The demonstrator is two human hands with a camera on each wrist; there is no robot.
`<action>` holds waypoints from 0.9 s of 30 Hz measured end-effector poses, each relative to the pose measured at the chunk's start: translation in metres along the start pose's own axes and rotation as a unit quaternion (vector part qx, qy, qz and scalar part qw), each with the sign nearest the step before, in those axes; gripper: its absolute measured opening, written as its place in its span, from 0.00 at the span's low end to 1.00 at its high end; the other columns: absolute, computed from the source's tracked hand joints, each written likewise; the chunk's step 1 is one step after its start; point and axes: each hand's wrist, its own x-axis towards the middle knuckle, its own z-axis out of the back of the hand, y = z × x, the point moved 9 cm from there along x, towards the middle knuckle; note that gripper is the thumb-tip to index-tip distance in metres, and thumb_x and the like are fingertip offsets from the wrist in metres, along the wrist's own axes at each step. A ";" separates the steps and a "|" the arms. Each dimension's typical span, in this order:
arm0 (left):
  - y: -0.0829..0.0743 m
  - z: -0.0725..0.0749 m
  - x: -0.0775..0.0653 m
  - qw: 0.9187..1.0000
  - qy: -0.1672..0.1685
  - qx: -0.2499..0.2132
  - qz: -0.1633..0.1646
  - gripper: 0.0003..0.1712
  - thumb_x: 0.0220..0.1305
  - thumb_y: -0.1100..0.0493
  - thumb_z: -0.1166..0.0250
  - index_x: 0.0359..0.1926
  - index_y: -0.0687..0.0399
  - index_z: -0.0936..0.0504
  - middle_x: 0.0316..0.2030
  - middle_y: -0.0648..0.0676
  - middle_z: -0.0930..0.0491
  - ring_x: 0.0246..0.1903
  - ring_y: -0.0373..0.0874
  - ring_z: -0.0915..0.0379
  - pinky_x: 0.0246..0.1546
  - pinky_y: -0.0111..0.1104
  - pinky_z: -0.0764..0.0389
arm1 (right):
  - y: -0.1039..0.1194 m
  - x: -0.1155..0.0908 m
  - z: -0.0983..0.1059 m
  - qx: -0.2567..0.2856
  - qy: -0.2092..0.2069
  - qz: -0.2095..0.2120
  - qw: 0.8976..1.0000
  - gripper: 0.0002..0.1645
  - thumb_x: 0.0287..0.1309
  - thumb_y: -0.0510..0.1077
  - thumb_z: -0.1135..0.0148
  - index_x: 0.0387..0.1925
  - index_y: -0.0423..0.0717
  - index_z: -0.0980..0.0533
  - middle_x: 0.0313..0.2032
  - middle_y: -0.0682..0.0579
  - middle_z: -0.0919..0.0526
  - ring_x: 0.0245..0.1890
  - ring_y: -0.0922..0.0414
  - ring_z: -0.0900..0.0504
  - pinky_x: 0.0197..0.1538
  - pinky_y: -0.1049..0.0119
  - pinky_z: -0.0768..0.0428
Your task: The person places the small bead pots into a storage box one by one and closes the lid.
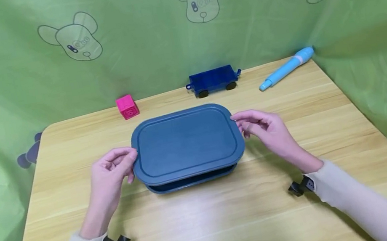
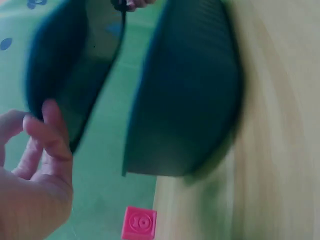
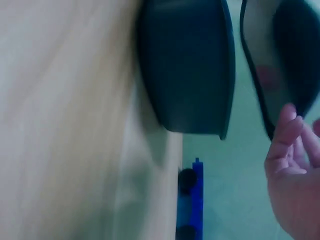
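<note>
A dark blue rectangular lid with rounded corners is held level above a matching box. In both wrist views a gap separates the two all along the visible side. My left hand pinches the lid's left edge between thumb and fingers. At the opposite edge, the right hand pinches the lid in the same way. The box stands on the table beneath; from the head only its front rim shows, and the lid hides most of its inside.
Along the back of the wooden table lie a pink cube, a blue toy wagon with black wheels and a light blue pen-shaped thing. A green curtain with printed bear heads hangs behind and at the sides.
</note>
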 end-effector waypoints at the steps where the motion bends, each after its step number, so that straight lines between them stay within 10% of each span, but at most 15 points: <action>1: 0.002 0.000 0.000 1.000 0.001 0.027 0.001 0.10 0.73 0.67 0.27 0.51 0.68 0.12 0.34 0.55 0.11 0.21 0.38 0.25 0.20 0.27 0.26 | -0.003 0.000 -0.003 -0.003 0.003 -0.006 1.000 0.17 0.80 0.34 0.40 0.62 0.32 0.17 0.45 0.44 0.11 0.41 0.56 0.13 0.43 0.67 0.14; 8: 0.010 -0.001 0.000 0.977 0.023 0.207 -0.044 0.18 0.70 0.71 0.27 0.58 0.66 0.18 0.34 0.58 0.19 0.29 0.41 0.24 0.29 0.25 0.22 | -0.021 0.001 -0.028 -0.101 0.045 -0.056 0.992 0.28 0.73 0.35 0.32 0.72 0.45 0.23 0.43 0.45 0.19 0.39 0.52 0.22 0.41 0.71 0.21; 16: 0.013 -0.016 -0.002 0.918 0.048 0.383 -0.091 0.17 0.69 0.72 0.30 0.56 0.59 0.20 0.28 0.52 0.25 0.26 0.45 0.30 0.26 0.28 0.29 | -0.017 0.003 -0.040 -0.276 0.088 -0.068 0.955 0.35 0.70 0.41 0.39 0.77 0.54 0.29 0.35 0.51 0.26 0.30 0.54 0.28 0.34 0.60 0.29; 20: 0.016 -0.022 -0.006 0.905 0.072 0.409 -0.093 0.19 0.70 0.71 0.30 0.59 0.61 0.23 0.28 0.52 0.25 0.26 0.45 0.29 0.26 0.30 0.27 | -0.019 0.000 -0.040 -0.312 0.112 -0.066 0.941 0.36 0.71 0.42 0.40 0.79 0.52 0.31 0.34 0.52 0.26 0.28 0.54 0.29 0.34 0.57 0.28; 24: 0.024 -0.023 -0.013 0.883 0.106 0.449 -0.081 0.35 0.76 0.58 0.28 0.77 0.59 0.31 0.49 0.60 0.18 0.43 0.52 0.20 0.40 0.42 0.15 | -0.026 -0.007 -0.040 -0.310 0.161 -0.064 0.935 0.44 0.76 0.49 0.37 0.86 0.53 0.41 0.48 0.48 0.19 0.42 0.52 0.20 0.44 0.52 0.19; 27: 0.031 -0.020 -0.016 0.849 0.139 0.504 -0.072 0.55 0.73 0.39 0.27 0.89 0.47 0.46 0.74 0.64 0.31 0.68 0.62 0.29 0.60 0.62 0.20 | -0.035 -0.013 -0.036 -0.319 0.204 -0.066 0.923 0.55 0.76 0.62 0.34 0.90 0.61 0.52 0.72 0.45 0.28 0.67 0.47 0.24 0.63 0.41 0.21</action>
